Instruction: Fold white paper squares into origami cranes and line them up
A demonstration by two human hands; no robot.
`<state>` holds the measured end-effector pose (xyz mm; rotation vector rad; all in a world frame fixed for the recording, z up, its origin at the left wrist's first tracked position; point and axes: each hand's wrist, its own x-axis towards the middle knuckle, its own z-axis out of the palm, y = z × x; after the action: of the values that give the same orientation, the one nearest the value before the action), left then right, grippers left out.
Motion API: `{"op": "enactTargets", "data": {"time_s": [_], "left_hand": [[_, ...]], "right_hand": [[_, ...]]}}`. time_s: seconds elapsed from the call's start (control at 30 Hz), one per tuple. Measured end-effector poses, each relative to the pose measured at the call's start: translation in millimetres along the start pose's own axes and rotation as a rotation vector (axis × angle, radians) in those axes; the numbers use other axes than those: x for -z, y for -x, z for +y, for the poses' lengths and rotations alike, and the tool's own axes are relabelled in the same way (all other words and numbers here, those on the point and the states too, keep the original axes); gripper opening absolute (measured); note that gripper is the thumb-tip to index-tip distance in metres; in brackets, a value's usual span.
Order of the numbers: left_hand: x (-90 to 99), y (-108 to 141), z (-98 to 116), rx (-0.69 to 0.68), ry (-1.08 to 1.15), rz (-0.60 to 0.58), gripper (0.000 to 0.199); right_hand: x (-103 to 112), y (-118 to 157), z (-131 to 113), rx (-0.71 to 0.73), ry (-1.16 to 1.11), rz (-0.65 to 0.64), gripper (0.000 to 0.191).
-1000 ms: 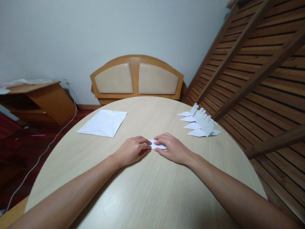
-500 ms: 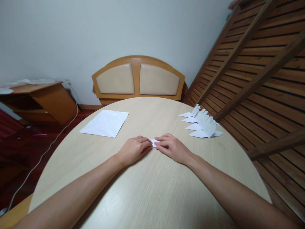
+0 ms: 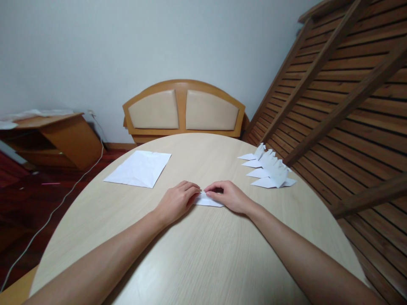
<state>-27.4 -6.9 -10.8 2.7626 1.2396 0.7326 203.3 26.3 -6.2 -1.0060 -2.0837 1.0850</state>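
A small folded white paper lies at the middle of the round table, partly under my fingers. My left hand has its fingers closed on the paper's left part. From the right, my right hand pinches the paper's upper edge between thumb and fingertips. A flat white sheet rests on the table to the left. On the right stand several folded white paper figures in an overlapping row, with pointed ends toward the left.
Past the table is a wooden headboard with two cream panels. A slatted wooden frame leans along the right side. At the left are a wooden desk and a white cable on the dark floor.
More of the folded paper shows below my fingers, toward me. My right fingertips have shifted slightly up its edge. The whole view has tilted a little.
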Motion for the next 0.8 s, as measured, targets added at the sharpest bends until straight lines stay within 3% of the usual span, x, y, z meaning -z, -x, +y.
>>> {"op": "enactTargets", "data": {"time_s": [0.13,0.4,0.8], "left_hand": [[-0.4,-0.2,-0.7,-0.001,0.025,-0.029,0.018],[0.8,-1.7,0.4,-0.006,0.05,-0.089,0.013],[0.0,1.9,0.3,-0.013,0.151,-0.024,0.011]], "right_hand": [[-2.9,4.6,0.4,0.007,-0.001,0.038,0.017],[-6.3,10.6,-5.8,0.215,0.299,0.081,0.002],[-14.9,11.0,-10.5,0.206,0.235,0.073,0.017]]}}
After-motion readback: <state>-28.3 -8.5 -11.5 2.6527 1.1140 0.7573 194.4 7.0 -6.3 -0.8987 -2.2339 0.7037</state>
